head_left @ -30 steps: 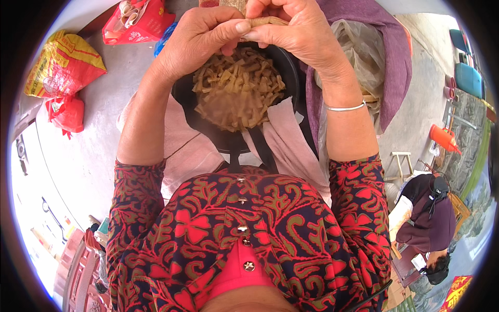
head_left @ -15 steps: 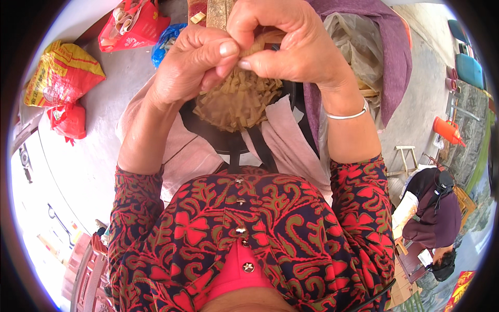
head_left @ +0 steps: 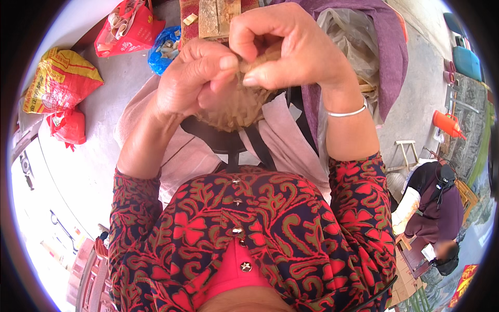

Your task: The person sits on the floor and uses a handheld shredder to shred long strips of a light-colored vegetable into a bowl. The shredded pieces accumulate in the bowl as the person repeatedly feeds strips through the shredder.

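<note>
A round tan piece (head_left: 234, 112) made of many short, folded strips hangs under my hands, slightly blurred. My left hand (head_left: 197, 75) is closed at its upper left, thumb against the fingers. Close beside it, my right hand (head_left: 291, 47) bends its thumb and forefinger in a pinch around a tan strip at the top of the piece. The two hands nearly meet there, and my fingers hide how the strip joins the rest. A black round surface (head_left: 202, 130) shows beneath the piece, with pinkish cloth (head_left: 291, 130) over my lap.
A wooden block (head_left: 221, 18) lies beyond my hands. To the left are a blue bag (head_left: 165, 52), a red bag (head_left: 130, 28) and a yellow-red sack (head_left: 60, 80). A clear plastic bag (head_left: 345, 41) on purple cloth (head_left: 390, 62) is at right. Another person (head_left: 434, 203) bends over farther right.
The round piece has turned and blurred under my hands. My left hand has shifted slightly lower, its fingers blurred. The view has tilted a little, showing more of the wooden block.
</note>
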{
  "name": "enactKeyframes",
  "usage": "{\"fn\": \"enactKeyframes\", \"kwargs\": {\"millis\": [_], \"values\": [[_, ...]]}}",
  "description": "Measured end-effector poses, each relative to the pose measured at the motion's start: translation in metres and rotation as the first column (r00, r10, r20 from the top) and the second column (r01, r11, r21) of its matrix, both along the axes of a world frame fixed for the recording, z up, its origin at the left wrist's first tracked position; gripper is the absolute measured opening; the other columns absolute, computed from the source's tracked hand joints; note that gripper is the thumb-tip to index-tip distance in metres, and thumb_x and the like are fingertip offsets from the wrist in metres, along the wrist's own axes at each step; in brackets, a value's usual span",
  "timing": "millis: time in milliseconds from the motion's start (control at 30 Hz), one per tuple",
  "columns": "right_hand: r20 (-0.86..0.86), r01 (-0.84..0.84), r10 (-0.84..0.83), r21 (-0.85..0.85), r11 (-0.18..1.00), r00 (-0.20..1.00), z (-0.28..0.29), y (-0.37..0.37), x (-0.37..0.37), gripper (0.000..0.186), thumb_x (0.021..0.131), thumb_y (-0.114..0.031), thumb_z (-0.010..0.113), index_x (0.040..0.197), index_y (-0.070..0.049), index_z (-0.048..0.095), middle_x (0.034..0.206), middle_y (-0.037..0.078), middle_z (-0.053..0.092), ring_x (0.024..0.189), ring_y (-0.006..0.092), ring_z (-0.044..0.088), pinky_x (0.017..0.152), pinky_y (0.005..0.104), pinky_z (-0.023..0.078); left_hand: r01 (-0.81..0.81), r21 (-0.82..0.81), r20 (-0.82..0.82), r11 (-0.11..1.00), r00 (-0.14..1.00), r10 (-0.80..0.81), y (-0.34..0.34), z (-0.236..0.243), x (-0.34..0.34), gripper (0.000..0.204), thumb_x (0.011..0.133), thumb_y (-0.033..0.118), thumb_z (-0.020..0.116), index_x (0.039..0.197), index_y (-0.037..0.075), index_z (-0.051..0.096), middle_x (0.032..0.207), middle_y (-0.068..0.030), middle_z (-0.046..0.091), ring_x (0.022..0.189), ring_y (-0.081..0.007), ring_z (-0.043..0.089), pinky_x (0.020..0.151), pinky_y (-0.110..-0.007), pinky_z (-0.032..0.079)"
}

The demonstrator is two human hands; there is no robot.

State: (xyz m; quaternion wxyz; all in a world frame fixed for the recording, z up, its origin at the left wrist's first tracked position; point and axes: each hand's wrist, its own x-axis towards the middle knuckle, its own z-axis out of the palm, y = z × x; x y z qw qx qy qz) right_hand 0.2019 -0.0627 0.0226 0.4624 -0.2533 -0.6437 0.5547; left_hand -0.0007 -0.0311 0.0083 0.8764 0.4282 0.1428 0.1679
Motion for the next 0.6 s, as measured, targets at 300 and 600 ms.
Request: {"fn": "enactKeyframes", "kwargs": {"millis": [300, 600], "values": [[-0.188, 0.383, -0.343, 0.258, 0.887, 0.92, 0.019, 0.011, 0.014, 0.016, 0.087, -0.013, 0.066, 0.077, 0.0, 0.065, 0.062, 0.0, 0.058, 0.051, 0.0026, 0.044, 0.044, 0.0175, 0.033, 0.734, 0.419, -0.832, 0.534, 0.546, -0.097, 0.014, -0.054, 0.018, 0.047, 0.093, 0.04, 0.05, 0.071, 0.001, 0.067, 0.058, -0.0067, 0.06, 0.05, -0.016, 0.057, 0.047, -0.029, 0.044], [-0.315, 0.387, -0.305, 0.241, 0.89, 0.899, 0.058, 0.011, 0.007, 0.022, 0.086, -0.01, 0.065, 0.067, -0.001, 0.062, 0.058, 0.005, 0.059, 0.048, 0.0056, 0.047, 0.04, 0.0198, 0.035, 0.873, 0.414, -0.849, 0.258, 0.268, 0.455, -0.035, -0.142, 0.032, 0.046, 0.079, 0.044, 0.061, 0.088, -0.001, 0.07, 0.092, -0.0212, 0.068, 0.089, -0.0359, 0.066, 0.079, -0.044, 0.053]]}}
